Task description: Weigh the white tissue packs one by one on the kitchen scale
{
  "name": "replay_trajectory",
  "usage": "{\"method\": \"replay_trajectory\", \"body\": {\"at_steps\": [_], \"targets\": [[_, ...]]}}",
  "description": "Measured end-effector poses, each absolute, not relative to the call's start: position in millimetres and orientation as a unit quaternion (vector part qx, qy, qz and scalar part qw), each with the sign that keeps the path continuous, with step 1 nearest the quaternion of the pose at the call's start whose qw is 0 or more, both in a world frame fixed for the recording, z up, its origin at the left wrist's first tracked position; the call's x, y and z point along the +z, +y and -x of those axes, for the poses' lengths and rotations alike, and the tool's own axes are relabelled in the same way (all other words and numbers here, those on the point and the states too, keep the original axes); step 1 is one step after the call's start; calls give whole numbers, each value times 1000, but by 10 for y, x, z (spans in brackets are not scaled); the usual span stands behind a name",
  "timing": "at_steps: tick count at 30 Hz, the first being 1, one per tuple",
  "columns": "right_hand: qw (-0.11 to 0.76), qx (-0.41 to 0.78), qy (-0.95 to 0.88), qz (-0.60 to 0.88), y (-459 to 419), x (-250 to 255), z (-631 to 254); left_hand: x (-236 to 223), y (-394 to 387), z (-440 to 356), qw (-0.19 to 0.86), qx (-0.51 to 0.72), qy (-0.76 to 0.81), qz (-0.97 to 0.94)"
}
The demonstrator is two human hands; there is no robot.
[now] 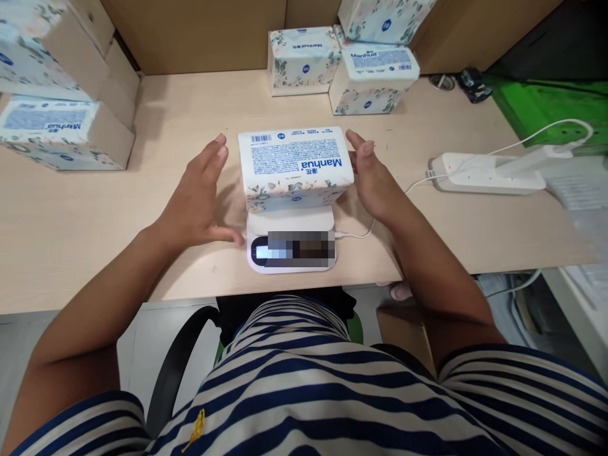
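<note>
A pack of tissues [294, 161] with blue print and a floral pattern rests on a white digital scale [291, 220] close to the table's front edge. The scale's display is partly lit and partly blurred over. To the left of the pack is my left hand [197, 196], fingers stretched out and thumb apart, with a gap between it and the pack. My right hand [373, 177] is at the pack's right end, fingers extended and holding nothing. Whether its fingertips touch the pack I cannot tell, as some are hidden behind the thumb side.
Stacked tissue packs [66, 130] stand at the left, and several more [306, 63] at the back. A white power strip [489, 174] lies at the right with cables; one cable [363, 235] runs to the scale. Behind it is a green surface [536, 114].
</note>
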State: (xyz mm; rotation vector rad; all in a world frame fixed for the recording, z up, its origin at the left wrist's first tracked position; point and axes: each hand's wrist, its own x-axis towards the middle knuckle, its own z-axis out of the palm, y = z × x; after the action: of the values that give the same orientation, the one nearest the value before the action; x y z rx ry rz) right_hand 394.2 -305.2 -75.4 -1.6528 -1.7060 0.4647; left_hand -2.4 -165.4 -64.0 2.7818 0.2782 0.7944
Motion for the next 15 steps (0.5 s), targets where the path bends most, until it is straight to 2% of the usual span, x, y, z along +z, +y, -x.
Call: {"method": "replay_trajectory", "body": {"at_steps": [5, 15], "targets": [[408, 243, -626, 618, -3059, -698, -3760, -841, -1700, -19, 229, 307, 178, -906], [407, 252, -611, 631, -3081, -601, -3563, -921, -1679, -36, 273, 303, 223, -886]]}}
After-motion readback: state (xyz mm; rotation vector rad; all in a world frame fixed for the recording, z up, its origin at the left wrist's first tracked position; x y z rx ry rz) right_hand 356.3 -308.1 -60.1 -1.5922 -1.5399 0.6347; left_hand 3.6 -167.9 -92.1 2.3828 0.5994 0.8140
